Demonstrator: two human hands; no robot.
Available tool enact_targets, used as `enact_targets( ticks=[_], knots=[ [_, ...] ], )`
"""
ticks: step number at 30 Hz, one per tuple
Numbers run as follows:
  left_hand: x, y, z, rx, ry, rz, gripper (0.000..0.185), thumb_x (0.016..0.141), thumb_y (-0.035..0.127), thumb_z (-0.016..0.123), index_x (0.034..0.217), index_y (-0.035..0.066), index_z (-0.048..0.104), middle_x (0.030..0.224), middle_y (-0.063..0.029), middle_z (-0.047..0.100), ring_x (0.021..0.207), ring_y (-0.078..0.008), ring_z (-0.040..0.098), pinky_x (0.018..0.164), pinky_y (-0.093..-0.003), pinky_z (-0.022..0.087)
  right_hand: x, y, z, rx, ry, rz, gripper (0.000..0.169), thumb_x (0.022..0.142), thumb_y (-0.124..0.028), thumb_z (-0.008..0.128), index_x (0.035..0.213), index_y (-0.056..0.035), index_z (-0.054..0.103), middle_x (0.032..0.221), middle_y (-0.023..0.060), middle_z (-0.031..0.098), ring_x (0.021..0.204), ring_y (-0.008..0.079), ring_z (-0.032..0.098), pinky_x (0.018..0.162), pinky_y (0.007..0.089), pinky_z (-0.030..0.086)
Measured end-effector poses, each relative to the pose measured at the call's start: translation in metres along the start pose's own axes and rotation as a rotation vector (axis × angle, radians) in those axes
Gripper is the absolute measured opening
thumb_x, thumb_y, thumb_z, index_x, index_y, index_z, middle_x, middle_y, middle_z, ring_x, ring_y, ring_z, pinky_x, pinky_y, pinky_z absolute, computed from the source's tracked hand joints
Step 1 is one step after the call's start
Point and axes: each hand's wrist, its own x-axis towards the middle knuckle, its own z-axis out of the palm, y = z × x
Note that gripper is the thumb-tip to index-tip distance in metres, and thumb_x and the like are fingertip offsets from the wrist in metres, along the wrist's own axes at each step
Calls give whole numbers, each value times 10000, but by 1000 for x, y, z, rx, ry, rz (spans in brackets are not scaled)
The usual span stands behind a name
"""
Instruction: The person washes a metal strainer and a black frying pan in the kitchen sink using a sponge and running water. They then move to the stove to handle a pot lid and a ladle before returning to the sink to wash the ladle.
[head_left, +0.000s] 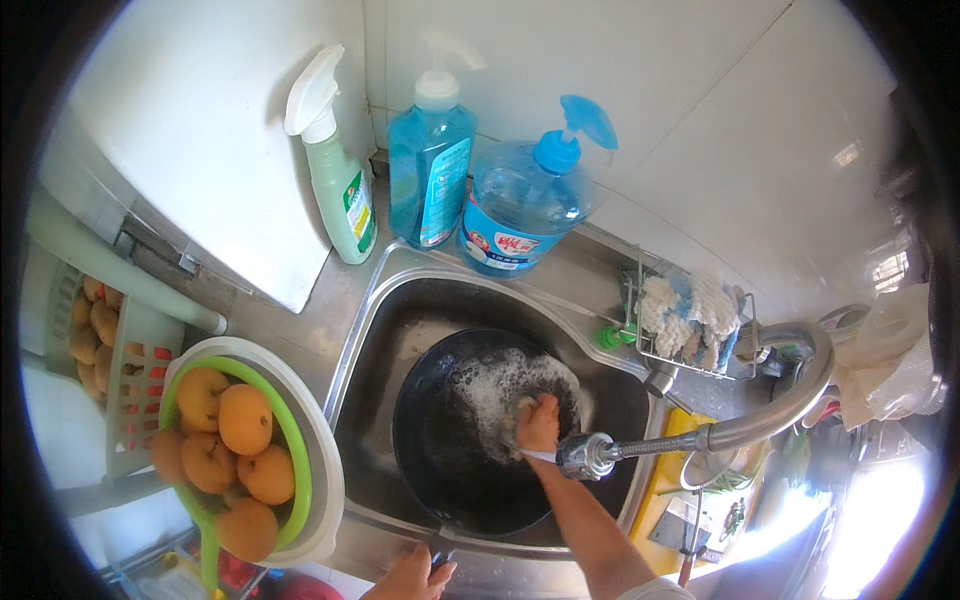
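Note:
A black wok (450, 480) lies in the stainless steel sink (360, 442), with white suds (499, 382) and dark water inside it. My right hand (538, 426) is down in the wok at the edge of the suds, closed around a pale scrubbing cloth or pad (514, 439) that my fingers mostly hide. At the sink's near edge my left hand (411, 576) grips the wok's handle (442, 551). The metal faucet head (587, 456) hangs just over my right wrist; no running water shows from it.
Behind the sink stand a spray bottle (334, 172), a blue pump bottle (427, 165) and a large detergent bottle (517, 210). A wire rack (697, 367) holds cloths. Round orange-brown fruit (245, 420) fills a colander (300, 465) at left. A yellow cutting board (667, 480) lies at right.

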Motion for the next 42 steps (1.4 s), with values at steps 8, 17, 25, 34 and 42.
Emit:
enact_targets(
  ticks=[8, 17, 25, 34, 42],
  knots=[
    [0, -1, 1, -100, -29, -45, 186, 841, 182, 515, 878, 13, 446, 485, -77, 474, 368, -178, 480, 354, -322, 377, -18, 51, 41, -133, -262, -282, 331, 705, -19, 538, 1029, -25, 471, 1057, 219, 429, 911, 373, 443, 784, 426, 377],
    [2, 7, -9, -80, -73, 34, 200, 831, 159, 516, 861, -21, 436, 483, -104, 487, 359, -201, 486, 359, -338, 387, 29, -122, 78, 631, 106, -118, 422, 721, 37, 500, 1123, 35, 373, 1074, 212, 369, 994, 352, 388, 888, 394, 317],
    [-1, 5, -3, 13, 55, 52, 250, 821, 168, 526, 912, -49, 442, 517, -128, 494, 386, -240, 490, 401, -369, 400, -52, -151, -3, 691, -598, -509, 398, 685, 105, 450, 1053, -38, 500, 999, 165, 431, 905, 288, 484, 718, 288, 425],
    [0, 6, -6, 5, -12, -12, 268, 814, 180, 542, 931, -43, 447, 614, -153, 508, 396, -225, 481, 409, -363, 395, 35, -122, 49, 334, -86, -340, 423, 622, 132, 424, 987, -55, 528, 935, 169, 403, 830, 325, 466, 723, 377, 423],
    [5, 8, -12, -165, -105, -79, 268, 829, 144, 518, 992, -43, 415, 501, -104, 486, 354, -190, 481, 348, -322, 388, 26, -38, -13, -343, -89, -364, 362, 654, 29, 529, 1006, -50, 511, 997, 118, 474, 957, 342, 440, 788, 408, 374]
  ],
)
